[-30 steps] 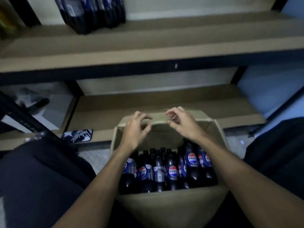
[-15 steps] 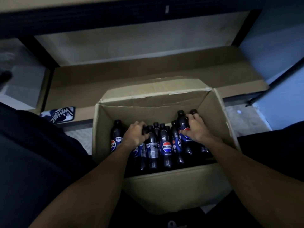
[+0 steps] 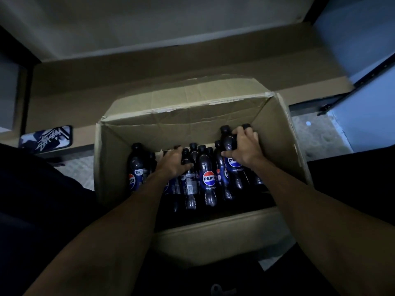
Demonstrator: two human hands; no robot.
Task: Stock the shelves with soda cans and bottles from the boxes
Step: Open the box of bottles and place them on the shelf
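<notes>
well, the right hand (image 3: pixel 245 149) grips two bottles (image 3: pixel 228 139) by their necks at the two o'clock corner of the box (image 3: pixel 192 129); the left hand (image 3: pixel 174 163) curls round necks near its centre. lifted by slick necks, one could slip before reaching the shelf (image 3: pixel 149 82) at twelve o'clock.

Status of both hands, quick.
Left hand: closed, gripping a bottle in the box.
Right hand: closed, gripping the right bottle.
</notes>
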